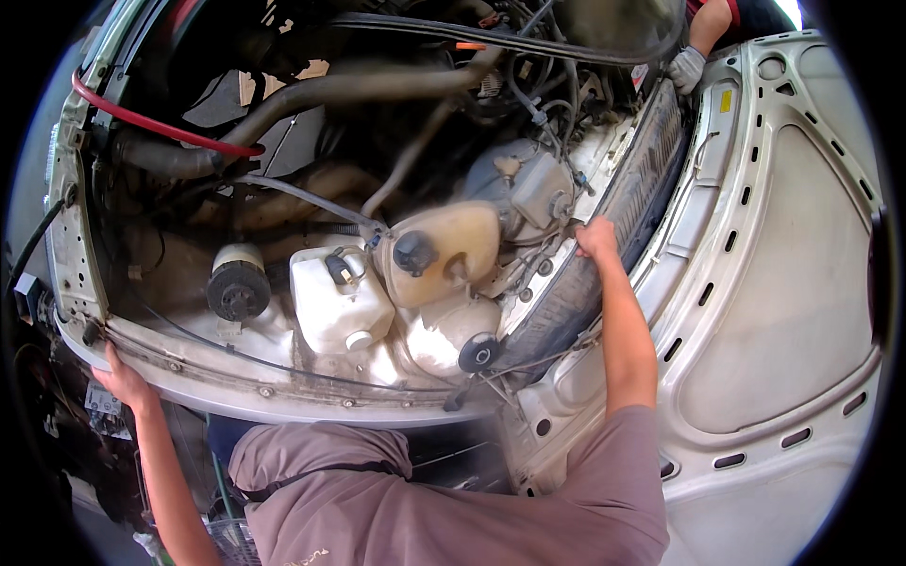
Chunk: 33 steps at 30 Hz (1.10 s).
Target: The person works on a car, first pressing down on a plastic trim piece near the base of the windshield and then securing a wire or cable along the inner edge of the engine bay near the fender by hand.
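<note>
I am leaning over a car's engine bay. My left hand (123, 381) rests on the outer edge of the pale fender (311, 404) near its front corner, one digit stretched along the metal; some fingers are hidden. Farther right, my right hand (595, 238) has its fingers curled over the edge of a long, dusty dark cowl panel (566, 307) at the rear of the bay. Between my hands are a white fluid reservoir (326, 307), a yellowed coolant tank (477, 236) with a black cap, a black canister (238, 291) and a strut tower (444, 332).
The raised hood (783, 274) fills the right side. Another person's gloved hand (687, 70) touches the cowl's far end. A red hose (156, 129) arcs across the front left. A large pipe (359, 90) crosses the bay, with a brake booster (528, 184) near the cowl.
</note>
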{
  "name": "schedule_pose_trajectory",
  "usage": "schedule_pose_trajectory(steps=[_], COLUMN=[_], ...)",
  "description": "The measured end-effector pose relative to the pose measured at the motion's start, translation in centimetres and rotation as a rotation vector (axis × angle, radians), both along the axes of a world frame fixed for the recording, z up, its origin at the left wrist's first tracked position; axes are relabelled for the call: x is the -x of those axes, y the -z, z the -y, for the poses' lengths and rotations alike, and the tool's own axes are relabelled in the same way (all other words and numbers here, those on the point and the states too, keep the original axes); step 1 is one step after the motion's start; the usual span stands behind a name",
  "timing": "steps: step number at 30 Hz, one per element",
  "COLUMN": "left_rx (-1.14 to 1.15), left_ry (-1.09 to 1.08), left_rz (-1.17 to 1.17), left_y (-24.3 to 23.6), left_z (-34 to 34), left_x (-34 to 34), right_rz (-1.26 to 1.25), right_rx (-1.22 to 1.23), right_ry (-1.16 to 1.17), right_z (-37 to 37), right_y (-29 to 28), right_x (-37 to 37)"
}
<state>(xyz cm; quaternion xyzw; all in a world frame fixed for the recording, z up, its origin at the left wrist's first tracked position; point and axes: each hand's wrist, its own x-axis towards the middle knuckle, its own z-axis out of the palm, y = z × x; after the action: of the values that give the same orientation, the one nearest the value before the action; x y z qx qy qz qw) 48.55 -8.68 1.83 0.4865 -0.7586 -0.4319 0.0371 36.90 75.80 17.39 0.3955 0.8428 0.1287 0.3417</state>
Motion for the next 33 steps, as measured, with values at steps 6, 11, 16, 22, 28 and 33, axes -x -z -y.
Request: schedule_pose_trajectory(steps=[6,11,16,22,28,33], left_rx=[-0.026,-0.097,-0.089,-0.102,-0.146,-0.095], left_ry=[0.016,-0.01,-0.069,-0.041,-0.045,-0.039], left_rz=[-0.029,-0.023,-0.045,-0.015,-0.105,-0.091], left_y=[0.0,-0.4,0.0,0.0,0.3,0.3], left_z=[0.0,-0.4,0.0,-0.4,0.1,-0.2], left_x=[0.2,0.4,0.3,0.5,0.1,0.3], right_rz=[-0.056,-0.263,-0.453,-0.487,-0.349,-0.485], right_rx=[0.188,0.414,0.525,0.526,0.397,0.411], right_ry=[0.118,0.362,0.53,0.396,0.414,0.474], right_z=[-2.9,-5.6,-6.3,-6.2,-1.6,0.9], right_y=[-0.1,-0.2,-0.2,-0.1,0.1,0.6], right_x=[-0.7,-3.2,-4.7,-6.3,-10.6,-15.3])
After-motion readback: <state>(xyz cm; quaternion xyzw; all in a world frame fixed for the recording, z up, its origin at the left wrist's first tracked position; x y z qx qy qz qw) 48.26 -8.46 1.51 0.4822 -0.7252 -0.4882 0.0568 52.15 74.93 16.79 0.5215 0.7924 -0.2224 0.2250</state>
